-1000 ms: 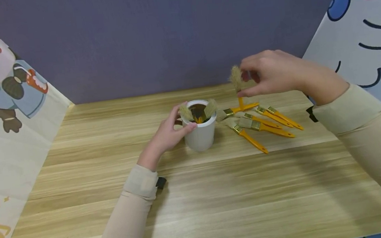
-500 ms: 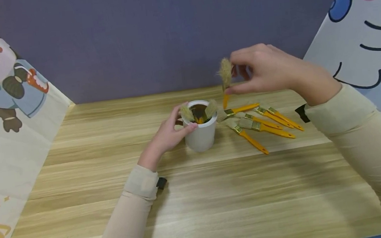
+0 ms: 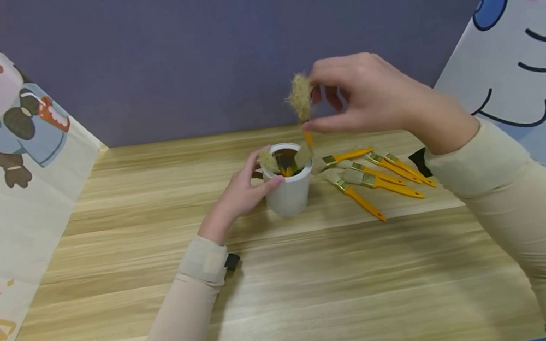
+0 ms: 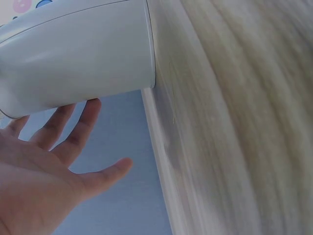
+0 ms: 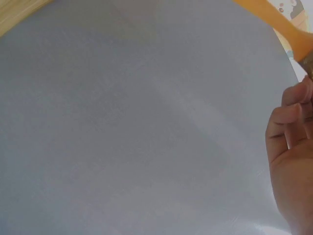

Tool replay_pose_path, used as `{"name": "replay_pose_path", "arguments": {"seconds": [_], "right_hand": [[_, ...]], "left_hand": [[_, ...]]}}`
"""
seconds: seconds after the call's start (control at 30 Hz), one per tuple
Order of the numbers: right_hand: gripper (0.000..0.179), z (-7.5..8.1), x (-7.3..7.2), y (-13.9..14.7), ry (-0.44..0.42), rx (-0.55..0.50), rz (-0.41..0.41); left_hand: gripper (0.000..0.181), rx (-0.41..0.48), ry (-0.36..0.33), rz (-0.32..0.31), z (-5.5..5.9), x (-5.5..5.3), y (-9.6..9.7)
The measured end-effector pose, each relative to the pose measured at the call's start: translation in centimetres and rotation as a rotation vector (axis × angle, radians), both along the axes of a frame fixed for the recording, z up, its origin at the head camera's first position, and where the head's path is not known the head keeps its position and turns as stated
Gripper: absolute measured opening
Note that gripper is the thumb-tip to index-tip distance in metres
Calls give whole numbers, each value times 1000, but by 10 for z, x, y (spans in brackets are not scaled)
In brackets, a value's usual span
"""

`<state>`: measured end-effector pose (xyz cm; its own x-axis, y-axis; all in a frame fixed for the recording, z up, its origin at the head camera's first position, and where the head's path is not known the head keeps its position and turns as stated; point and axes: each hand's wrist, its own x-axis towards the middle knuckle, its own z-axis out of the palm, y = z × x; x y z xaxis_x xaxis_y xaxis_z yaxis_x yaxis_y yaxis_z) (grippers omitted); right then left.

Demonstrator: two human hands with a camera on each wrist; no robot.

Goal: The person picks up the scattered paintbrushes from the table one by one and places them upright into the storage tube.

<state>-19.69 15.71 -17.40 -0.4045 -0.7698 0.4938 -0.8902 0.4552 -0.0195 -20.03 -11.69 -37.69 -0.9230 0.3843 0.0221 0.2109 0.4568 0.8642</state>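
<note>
The white cup [image 3: 286, 197] lies below and to the left of my right hand [image 3: 364, 93], a little nearer my body. My left hand [image 3: 239, 194] is the nearer one, gripping the cup from its left side with the thumb at the rim and fingers along the wall; one finger stands free of it.

In my right hand I pinch a brush [image 3: 301, 99] between thumb and fingertips, the hand closed only enough to hold it. Its long axis is near upright, bristles up, orange handle down. The handle's end is near the cup's far right edge; I can't tell whether it is over the opening or behind it.

Two more brushes [image 3: 303, 157] lean bristles up in the cup beside my left thumb. Loose brushes [image 3: 393, 187] lie on the worktop [image 3: 284, 290] below my right hand.
</note>
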Motion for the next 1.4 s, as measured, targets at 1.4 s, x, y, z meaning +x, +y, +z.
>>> {"name": "replay_pose_path", "arguments": {"seconds": [1.4], "right_hand": [[41, -68, -20, -33, -194, 256, -321]], "left_hand": [[78, 0, 37, -11, -3, -3, 0]]}}
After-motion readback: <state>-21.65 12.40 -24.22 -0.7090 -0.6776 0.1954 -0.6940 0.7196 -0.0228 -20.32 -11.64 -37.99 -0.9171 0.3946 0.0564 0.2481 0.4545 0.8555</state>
